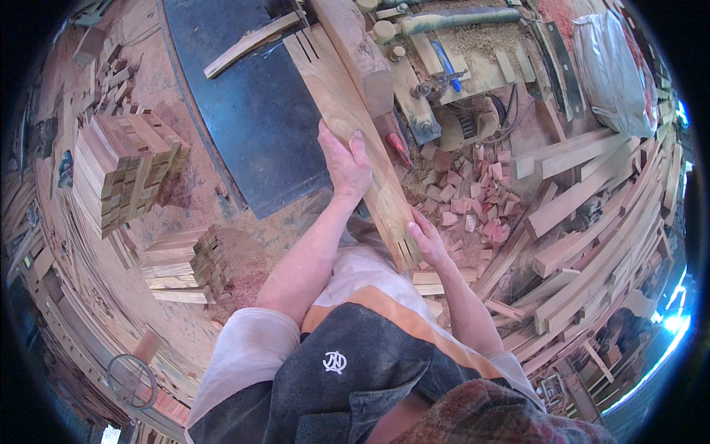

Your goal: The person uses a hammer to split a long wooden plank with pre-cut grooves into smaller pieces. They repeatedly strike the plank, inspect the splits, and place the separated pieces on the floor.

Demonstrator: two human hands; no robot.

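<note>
A long wooden board lies slantwise in front of me, its far end over the dark metal machine table and its near end close to my body. Narrow slots are cut into both of its ends. Partway along, my left hand grips the board, with the thumb on its upper face. My right hand is closed on the right edge near the slotted near end; some of its fingers are hidden. Beside the board's far part runs a thick wooden beam. A thin wooden strip rests on the metal table.
Stacked short boards and a smaller stack stand at left. Offcuts are heaped right of the board, near a red-handled tool. Long planks pile at right, below a whitish sack. A blue tool lies among sawdust.
</note>
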